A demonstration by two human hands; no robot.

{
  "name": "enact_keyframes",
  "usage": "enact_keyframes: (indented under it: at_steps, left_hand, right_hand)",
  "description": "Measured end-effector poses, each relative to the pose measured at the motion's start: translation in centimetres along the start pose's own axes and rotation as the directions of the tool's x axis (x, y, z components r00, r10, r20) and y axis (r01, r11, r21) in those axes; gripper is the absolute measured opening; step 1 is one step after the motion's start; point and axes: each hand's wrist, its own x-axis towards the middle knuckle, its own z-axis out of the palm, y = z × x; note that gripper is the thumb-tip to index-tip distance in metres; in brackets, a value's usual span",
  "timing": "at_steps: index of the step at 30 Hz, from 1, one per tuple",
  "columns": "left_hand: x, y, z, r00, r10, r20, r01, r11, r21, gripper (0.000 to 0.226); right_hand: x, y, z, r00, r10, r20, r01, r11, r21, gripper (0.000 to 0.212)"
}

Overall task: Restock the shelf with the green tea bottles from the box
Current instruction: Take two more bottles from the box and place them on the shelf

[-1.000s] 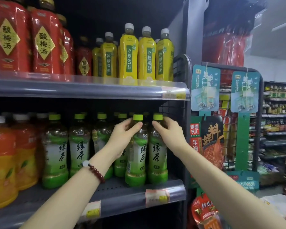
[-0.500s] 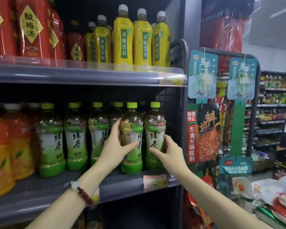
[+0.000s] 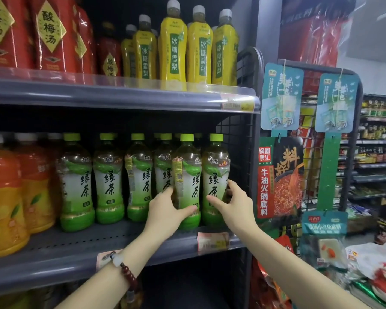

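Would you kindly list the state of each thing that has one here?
Left hand: grips second bottle from right.
Right hand: grips rightmost bottle.
Second green tea bottle from right: upright, capped, on shelf.
Rightmost green tea bottle: upright, capped, on shelf.
Pear drink bottles: upright, capped.

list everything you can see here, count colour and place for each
green tea bottles: six in the front row, more behind, green caps and bases, middle shelf
orange drink bottles: at least two, orange and yellow, middle shelf, far left
yellow bottles: about six, yellow with white caps, top shelf, right part
red bottles: several, red with gold diamond labels, top shelf, left part
shelf: two grey boards in view, price tags on the front edges
hanging snack packs: two teal cards, wire rack right of the shelf
hotpot base sign: one, red and black, on the rack
bead bracelet: one, dark red, left wrist
left hand: holds the fifth front bottle low down
right hand: holds the rightmost bottle low down
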Motion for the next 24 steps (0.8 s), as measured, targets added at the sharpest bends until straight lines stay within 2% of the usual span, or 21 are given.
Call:
enact_keyframes:
  at_steps: [3, 6, 12, 24]
  left_hand:
    - [0.2, 0.2, 0.3, 1.0, -0.027, 0.002, 0.027, 0.996, -0.083, 0.075]
    - [0.7, 0.5, 1.0, 0.996, -0.085, 0.014, 0.086, 0.987, -0.138, 0.073]
    - [2.6, 1.2, 3.0, 0.99, -0.14, 0.02, 0.141, 0.986, -0.086, 0.075]
    - [3.4, 2.3, 4.2, 0.988, -0.152, 0.004, 0.152, 0.988, 0.036, 0.063]
  right_hand:
    - [0.2, 0.3, 0.0, 0.999, 0.021, -0.031, -0.021, 1.0, 0.008, 0.066]
    - [0.4, 0.5, 0.1, 0.998, 0.052, -0.046, -0.051, 0.998, 0.031, 0.057]
    - [1.7, 0.3, 0.4, 0.994, 0.091, -0.061, -0.089, 0.996, 0.027, 0.051]
    - [3.3, 0.6, 1.2, 0.988, 0.154, -0.009, -0.154, 0.988, -0.025, 0.064]
